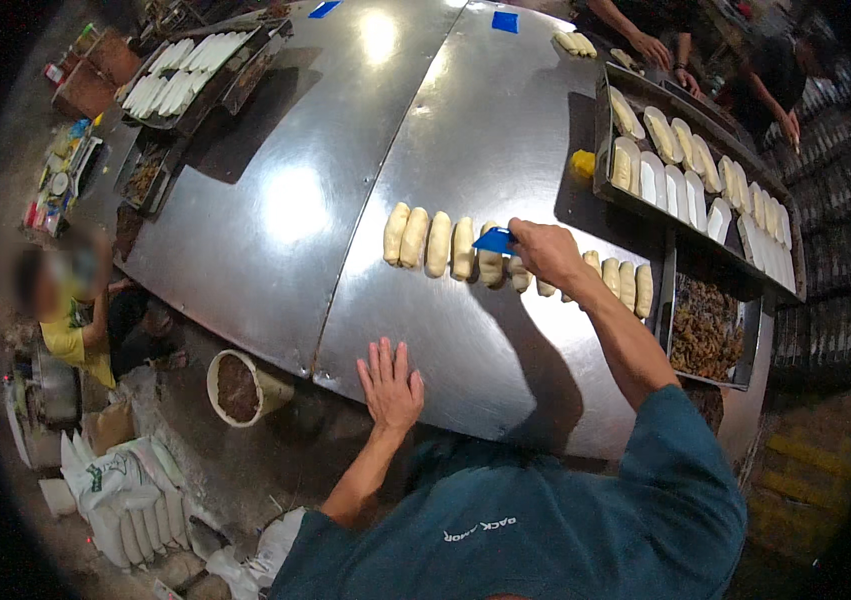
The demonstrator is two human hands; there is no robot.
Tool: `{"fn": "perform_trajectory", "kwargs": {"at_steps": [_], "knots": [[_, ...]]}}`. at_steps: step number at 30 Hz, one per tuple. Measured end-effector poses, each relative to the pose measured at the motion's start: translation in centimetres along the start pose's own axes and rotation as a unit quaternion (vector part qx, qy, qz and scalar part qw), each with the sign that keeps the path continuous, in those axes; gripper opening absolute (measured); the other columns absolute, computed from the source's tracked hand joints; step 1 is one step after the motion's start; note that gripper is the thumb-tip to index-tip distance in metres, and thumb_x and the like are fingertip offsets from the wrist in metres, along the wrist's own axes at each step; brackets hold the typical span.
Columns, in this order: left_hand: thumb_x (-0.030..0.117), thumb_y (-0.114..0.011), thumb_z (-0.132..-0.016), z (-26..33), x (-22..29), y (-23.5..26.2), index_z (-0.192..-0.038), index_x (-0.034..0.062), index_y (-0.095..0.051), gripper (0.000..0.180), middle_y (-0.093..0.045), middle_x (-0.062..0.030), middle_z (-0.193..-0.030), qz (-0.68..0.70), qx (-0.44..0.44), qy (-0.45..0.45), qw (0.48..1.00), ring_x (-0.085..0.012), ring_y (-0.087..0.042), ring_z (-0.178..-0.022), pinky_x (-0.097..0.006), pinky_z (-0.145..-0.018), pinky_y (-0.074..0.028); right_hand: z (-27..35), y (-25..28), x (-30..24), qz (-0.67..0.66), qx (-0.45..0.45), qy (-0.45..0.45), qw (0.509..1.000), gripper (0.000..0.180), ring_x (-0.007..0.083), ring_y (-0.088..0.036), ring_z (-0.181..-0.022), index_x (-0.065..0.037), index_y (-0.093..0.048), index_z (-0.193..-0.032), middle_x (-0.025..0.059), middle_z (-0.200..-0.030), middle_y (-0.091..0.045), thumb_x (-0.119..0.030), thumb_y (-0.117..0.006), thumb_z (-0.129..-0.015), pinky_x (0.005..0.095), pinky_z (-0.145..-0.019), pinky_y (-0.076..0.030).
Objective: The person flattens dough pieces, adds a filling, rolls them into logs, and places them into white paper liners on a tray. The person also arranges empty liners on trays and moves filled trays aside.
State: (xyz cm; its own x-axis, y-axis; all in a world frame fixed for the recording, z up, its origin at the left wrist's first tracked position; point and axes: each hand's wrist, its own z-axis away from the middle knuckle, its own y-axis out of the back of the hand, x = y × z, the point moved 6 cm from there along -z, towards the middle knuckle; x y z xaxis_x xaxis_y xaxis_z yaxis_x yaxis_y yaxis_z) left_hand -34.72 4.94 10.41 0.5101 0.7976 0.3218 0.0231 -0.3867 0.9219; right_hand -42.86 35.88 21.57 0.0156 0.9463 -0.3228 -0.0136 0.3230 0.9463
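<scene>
A row of pale dough rolls runs across the steel table in front of me. Over the middle of that row, my right hand grips a blue dough scraper. Its blade lies across the top of one roll; whether it touches the dough I cannot tell. The hand and forearm cover some rolls to the right. My left hand rests palm down near the table's front edge, fingers spread, holding nothing.
At the right stands a tray of dough rolls and white paper liners. Beside it are a pan of brown filling and a yellow lump. A co-worker's hand works at far right. A bucket stands below the table's left edge.
</scene>
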Motion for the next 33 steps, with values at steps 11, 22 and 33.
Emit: {"fn": "perform_trajectory", "kwargs": {"at_steps": [11,22,33], "knots": [[0.027,-0.058,-0.085,-0.1,-0.4,-0.2,-0.141,0.0022,-0.038,0.064,-0.025,-0.0259,-0.151,-0.009,-0.06,-0.015,0.998,-0.0425,-0.02,-0.141,-0.063,-0.112,-0.013,-3.8,-1.0,1.8,0.041,-0.06,-0.067,0.995,0.021,0.0383,-0.064,-0.077,-0.006,-0.052,-0.091,0.018,-0.08,-0.063,-0.023,-0.063,-0.088,0.0476,-0.066,-0.048],[0.029,-0.059,-0.085,0.5,-0.5,-0.3,-0.141,0.0046,-0.04,0.064,-0.029,-0.0243,-0.149,-0.015,-0.071,0.014,0.997,-0.0415,-0.023,-0.14,-0.063,-0.111,-0.016,-5.4,1.8,-2.1,-0.043,0.08,-0.032,0.995,0.013,0.0387,-0.063,-0.078,-0.008,-0.053,-0.092,0.0182,-0.081,-0.065,-0.02,-0.054,-0.088,0.0483,-0.068,-0.048],[0.019,-0.059,-0.086,-0.5,-2.3,1.7,-0.139,-0.0003,-0.039,0.06,-0.034,-0.0242,-0.147,0.178,-0.023,0.017,0.984,-0.0417,-0.029,-0.138,-0.056,-0.112,-0.02,-5.3,-1.7,-7.0,-0.019,0.076,0.005,0.997,0.01,0.0356,-0.064,-0.077,-0.008,-0.054,-0.093,0.0149,-0.081,-0.064,-0.015,-0.056,-0.086,0.0479,-0.067,-0.049]]}}
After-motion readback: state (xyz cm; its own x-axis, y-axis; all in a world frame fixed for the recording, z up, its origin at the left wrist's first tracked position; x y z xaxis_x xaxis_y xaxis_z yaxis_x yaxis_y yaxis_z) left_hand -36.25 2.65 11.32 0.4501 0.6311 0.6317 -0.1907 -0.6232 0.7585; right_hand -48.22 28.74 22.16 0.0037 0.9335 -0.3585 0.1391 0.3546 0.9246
